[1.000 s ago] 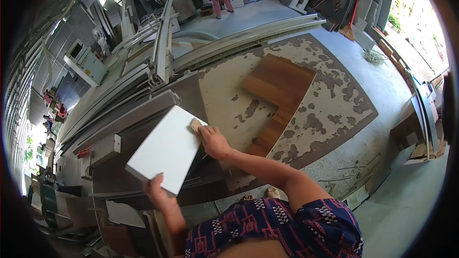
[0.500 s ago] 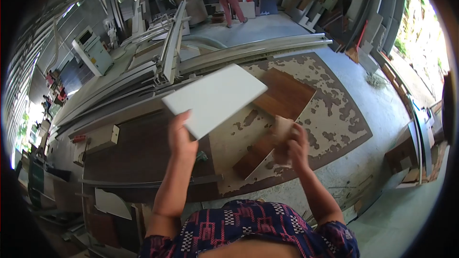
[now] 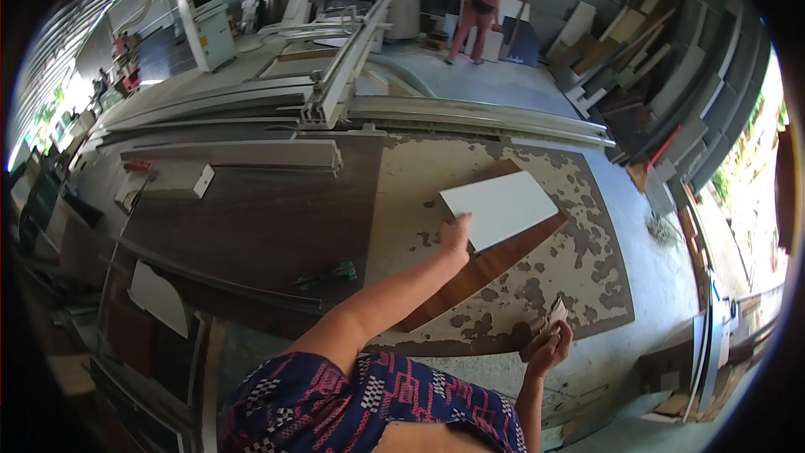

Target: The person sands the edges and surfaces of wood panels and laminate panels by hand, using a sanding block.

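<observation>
I am watching from far away, through the camera on the head. The left hand (image 3: 455, 235) is closed on the near left end of the white board (image 3: 501, 208), with its thumb on top. I cannot see the fingers under it, so I cannot tell how they bend. The white board is above the right part of the big table (image 3: 402, 172), over the brown board (image 3: 470, 279). I cannot tell if the two boards touch. From the left hand, the white board goes off to the right and a bit toward the far edge. Its long way runs that way too. The left hand is on it, so that one is nearer. The right hand (image 3: 549, 354) is well apart, out by the near edge of the table, toward the right. Its fingers are curled around a crumpled rag (image 3: 556, 315). A green tool (image 3: 334, 275) lies near the near edge, on the dark left part. Half a second ago, the white board was up in the air, more to the left, and the right hand was closer to the brown board. Now the white board hides much of the brown board, and the rag is farther away from it.
</observation>
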{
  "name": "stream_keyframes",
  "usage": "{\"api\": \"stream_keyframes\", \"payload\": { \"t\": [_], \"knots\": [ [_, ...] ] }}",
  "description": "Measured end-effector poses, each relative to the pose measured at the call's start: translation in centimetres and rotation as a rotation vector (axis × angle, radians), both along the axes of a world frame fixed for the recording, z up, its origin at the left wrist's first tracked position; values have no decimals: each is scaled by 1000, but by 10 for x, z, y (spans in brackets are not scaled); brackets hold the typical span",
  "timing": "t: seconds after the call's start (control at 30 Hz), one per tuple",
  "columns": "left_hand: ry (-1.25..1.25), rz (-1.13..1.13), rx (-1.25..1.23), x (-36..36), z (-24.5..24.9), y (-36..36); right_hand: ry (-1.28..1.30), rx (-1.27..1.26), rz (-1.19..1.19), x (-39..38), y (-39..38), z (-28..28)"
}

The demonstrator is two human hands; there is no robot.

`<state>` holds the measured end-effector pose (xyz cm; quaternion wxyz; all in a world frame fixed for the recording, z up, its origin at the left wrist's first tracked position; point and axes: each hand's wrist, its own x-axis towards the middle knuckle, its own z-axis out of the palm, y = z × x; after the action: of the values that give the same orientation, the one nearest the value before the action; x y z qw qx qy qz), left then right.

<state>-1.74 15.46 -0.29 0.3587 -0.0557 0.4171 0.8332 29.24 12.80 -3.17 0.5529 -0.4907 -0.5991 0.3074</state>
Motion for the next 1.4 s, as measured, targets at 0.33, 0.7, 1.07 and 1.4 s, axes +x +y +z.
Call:
{"api": "stream_keyframes", "payload": {
  "t": [0.33, 0.7, 1.07, 1.4],
  "knots": [
    [390, -643, -392, -32, 35, -46, -200, -101, -15, 4, 8, 8],
    [564, 119, -552, -92, 116, -369, 89, -356, 590, -43, 51, 48],
    [252, 1575, -1093, -57, 1, -781, -57, -342, 936, -192, -28, 56],
    [-274, 1123, -1081, -29, 56, -795, -139, -507, 1021, -205, -49, 58]
  ]
}}
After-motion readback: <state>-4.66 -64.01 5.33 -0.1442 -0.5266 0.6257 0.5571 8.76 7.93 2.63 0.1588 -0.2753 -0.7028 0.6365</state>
